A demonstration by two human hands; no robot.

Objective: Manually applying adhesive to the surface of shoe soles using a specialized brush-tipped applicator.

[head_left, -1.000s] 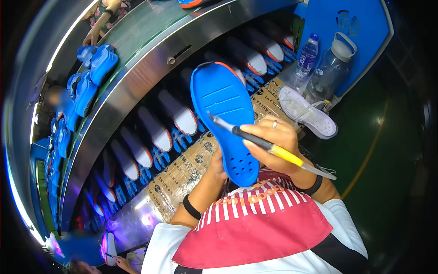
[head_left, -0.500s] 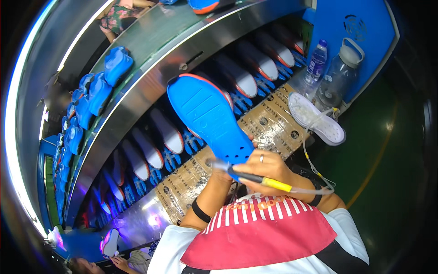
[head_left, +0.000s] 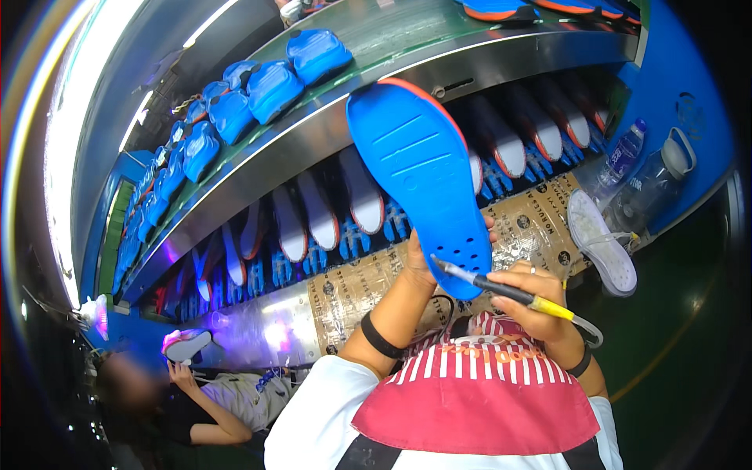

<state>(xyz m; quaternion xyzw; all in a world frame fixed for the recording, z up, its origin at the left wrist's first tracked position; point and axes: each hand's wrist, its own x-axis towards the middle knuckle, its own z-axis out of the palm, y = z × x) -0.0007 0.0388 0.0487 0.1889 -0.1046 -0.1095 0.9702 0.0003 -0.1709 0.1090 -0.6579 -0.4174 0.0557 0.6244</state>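
Blue sole (head_left: 423,172) is held up above the cardboard-covered worktop (head_left: 356,301), grooved face visible. Left hand (head_left: 421,262), partly hidden, curls round its perforated end. Right hand (head_left: 539,304) is closed on a black-and-yellow brush (head_left: 507,290), tip at the holes; contact unclear. White sole (head_left: 605,254) lies at right.

The long metal table (head_left: 290,325) is partly covered with brown printed sheeting (head_left: 368,298). At its right end, 1 clear bottle (head_left: 624,154) with a purple cap and 1 handled jug (head_left: 646,184) are stood side by side; near them, 1 white sole (head_left: 615,262) is laid, partly past the edge. Above, a green-topped shelf (head_left: 384,47) is lined with blue soles (head_left: 274,88) at the left and blue-and-orange soles (head_left: 495,9) at the right. Between these 2 levels, white-soled shoes (head_left: 366,210) are carried on blue holders (head_left: 354,245).
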